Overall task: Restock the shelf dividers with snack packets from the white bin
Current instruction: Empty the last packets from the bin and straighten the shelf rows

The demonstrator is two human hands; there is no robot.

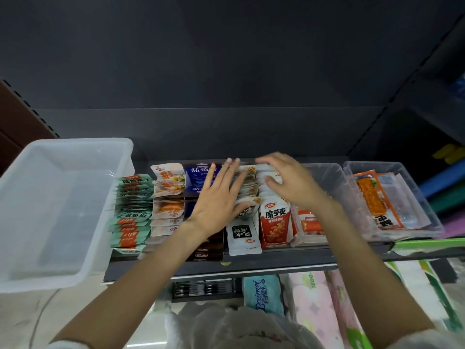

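While reaching over the shelf point(226, 267), left hand point(217, 201) flat with fingers straight and spread a bit, pressing down on a row of white and brown snack packets point(247, 187) in the middle. Right hand point(289, 182) just beside it, fingers loosely curved over a row of white packets point(266, 195), kinda blurry so can't tell if actually gripping any. Red packet point(275, 224) standing at the near end of that row. Green packets point(130, 212) and orange ones point(167, 197) lined up further left. White bin point(15, 197) parked at the far left, looking empty. Clear trays point(392, 172) with orange packs off right.
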